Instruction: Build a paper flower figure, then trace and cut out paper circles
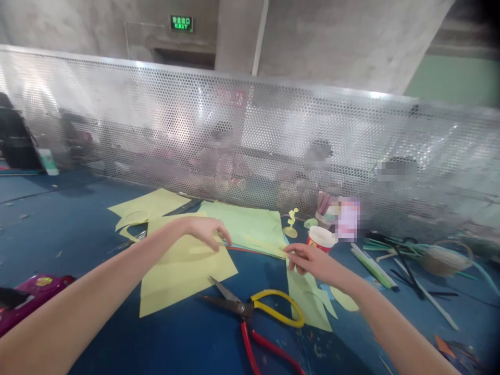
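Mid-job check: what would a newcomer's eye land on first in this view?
Probably the large open scissors, one handle yellow, one red, lying on the blue surface in the near middle. Next, the left hand and right hand, by the near edge of a pale green sheet. Then the glowing green exit sign, high up, left of centre.

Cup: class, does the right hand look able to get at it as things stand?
Probably yes: the cup stands just beyond the right hand, with nothing visible between them.
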A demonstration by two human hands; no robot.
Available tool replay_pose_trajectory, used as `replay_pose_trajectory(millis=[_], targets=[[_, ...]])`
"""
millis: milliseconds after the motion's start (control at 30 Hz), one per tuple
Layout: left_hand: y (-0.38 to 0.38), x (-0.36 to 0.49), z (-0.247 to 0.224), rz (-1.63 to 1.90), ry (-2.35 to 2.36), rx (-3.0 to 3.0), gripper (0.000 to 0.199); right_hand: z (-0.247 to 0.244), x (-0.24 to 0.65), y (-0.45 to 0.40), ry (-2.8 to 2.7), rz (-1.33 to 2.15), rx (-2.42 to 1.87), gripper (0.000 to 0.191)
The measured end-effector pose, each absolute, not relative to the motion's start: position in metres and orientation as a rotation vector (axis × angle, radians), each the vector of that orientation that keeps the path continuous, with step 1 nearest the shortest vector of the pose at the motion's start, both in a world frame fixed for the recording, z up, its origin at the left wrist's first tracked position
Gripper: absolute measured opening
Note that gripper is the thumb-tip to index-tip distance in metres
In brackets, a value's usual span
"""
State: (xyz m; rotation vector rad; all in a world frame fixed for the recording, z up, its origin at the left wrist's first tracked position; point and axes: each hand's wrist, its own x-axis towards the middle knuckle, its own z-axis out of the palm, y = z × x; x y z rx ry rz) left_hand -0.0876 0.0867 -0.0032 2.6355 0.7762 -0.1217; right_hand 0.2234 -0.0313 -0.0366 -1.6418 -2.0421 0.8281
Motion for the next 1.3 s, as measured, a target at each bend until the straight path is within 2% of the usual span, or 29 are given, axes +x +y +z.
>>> replay_pose_trajectory(millis=[233,533,900,1067,1200,1300], targets=[[0.084,-0.085,-0.007,-0.149,0.817,2.711,0.026,-0.030,0.219,-0.035,-2.156,0.632,-1.688,0.026],[0.085,-0.078,-0.006,0.025,0.999,2.695,0.021,-0.042,0.246,-0.025,-2.084,0.294,-2.003,0.018],[0.084,-0.059,-0.020,0.226,1.037,2.805,0.032,-0.040,0.249,-0.028,-2.090,0.305,-2.041,0.030],[0.061,-0.035,-0.020,0.296,0.875,2.839,0.028,-0.039,0.252,-0.029,-2.013,0.288,-2.119,0.034],[0.036,-0.011,-0.032,0.348,0.569,2.790,0.035,-0.040,0.254,-0.029,-1.976,0.314,-2.142,0.034],[0.022,0.000,-0.044,0.271,0.516,2.749,0.041,-0.043,0.252,-0.028,-1.964,0.364,-2.112,0.031]])
